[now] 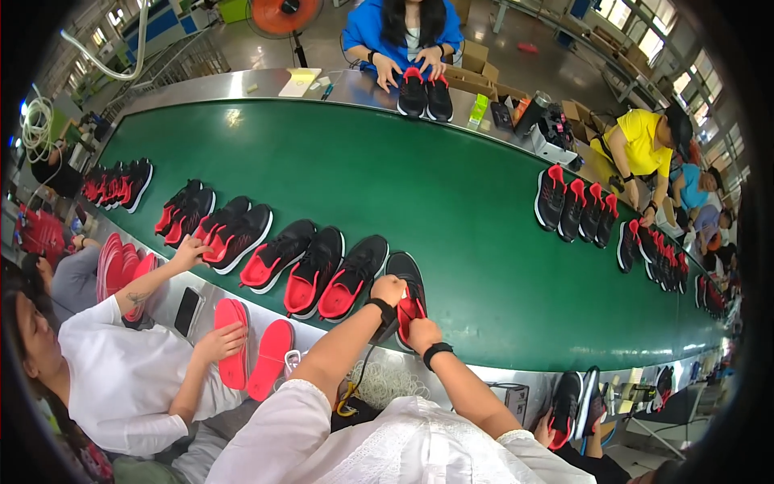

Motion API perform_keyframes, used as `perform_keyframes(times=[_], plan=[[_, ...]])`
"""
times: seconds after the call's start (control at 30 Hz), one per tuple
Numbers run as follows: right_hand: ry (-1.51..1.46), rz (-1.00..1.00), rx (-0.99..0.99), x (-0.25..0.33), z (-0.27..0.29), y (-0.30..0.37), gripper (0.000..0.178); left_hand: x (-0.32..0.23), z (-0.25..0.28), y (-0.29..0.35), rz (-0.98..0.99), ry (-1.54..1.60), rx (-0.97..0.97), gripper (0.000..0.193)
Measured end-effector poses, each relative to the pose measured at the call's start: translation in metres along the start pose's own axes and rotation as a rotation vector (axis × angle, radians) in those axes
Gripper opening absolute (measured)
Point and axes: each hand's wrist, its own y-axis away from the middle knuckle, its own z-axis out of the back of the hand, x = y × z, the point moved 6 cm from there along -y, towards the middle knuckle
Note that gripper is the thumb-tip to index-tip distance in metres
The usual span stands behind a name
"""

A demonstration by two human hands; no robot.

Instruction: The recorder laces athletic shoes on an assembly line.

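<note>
You are holding a black shoe [408,292] with a red lining at the near edge of the green belt [419,210]. Your left hand [390,289] is curling over its collar, fingers pressed around the rim, while your right hand [422,333] is pinching the red inside at the heel. Just beside the shoe on its left, three more shoes [318,273] are lying in a row along the same edge. A person in white is touching another shoe [234,235] further left, with red insoles [250,351] resting on the steel rail [201,292].
</note>
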Motion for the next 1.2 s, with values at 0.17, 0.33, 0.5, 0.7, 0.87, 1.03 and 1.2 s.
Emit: perform_keyframes(times=[0.17, 0.33, 0.5, 0.7, 0.87, 1.03, 1.2], plan=[[-1.196, 0.015, -0.174, -0.022, -0.012, -0.037, 0.039, -0.056, -0.008, 0.028, -0.504, -0.270, 0.010, 0.022], [-1.105, 0.169, -0.199, -0.002, 0.004, -0.020, 0.043, -0.074, -0.010, 0.067, -0.818, -0.466, 0.059, 0.025], [-0.274, 0.198, -0.310, -0.005, -0.017, 0.042, 0.036, -0.039, -0.028, 0.102, -0.813, -0.417, 0.197, 0.021], [0.014, 0.175, -0.532, -0.015, -0.003, 0.071, 0.021, 0.000, 0.042, 0.133, -0.485, -0.165, -0.263, 0.030], [-0.117, 0.038, -0.756, -0.023, 0.031, 0.060, 0.025, 0.042, 0.080, 0.115, -0.009, -0.574, -0.414, 0.041], [-0.139, 0.193, -0.866, 0.037, 0.092, 0.029, 0.036, 0.072, 0.056, 0.086, 0.115, -0.446, -0.100, 0.042], [-0.079, 0.546, -0.679, 0.113, 0.118, 0.002, 0.057, 0.069, -0.036, 0.121, -0.291, -0.268, 0.079, 0.046]])
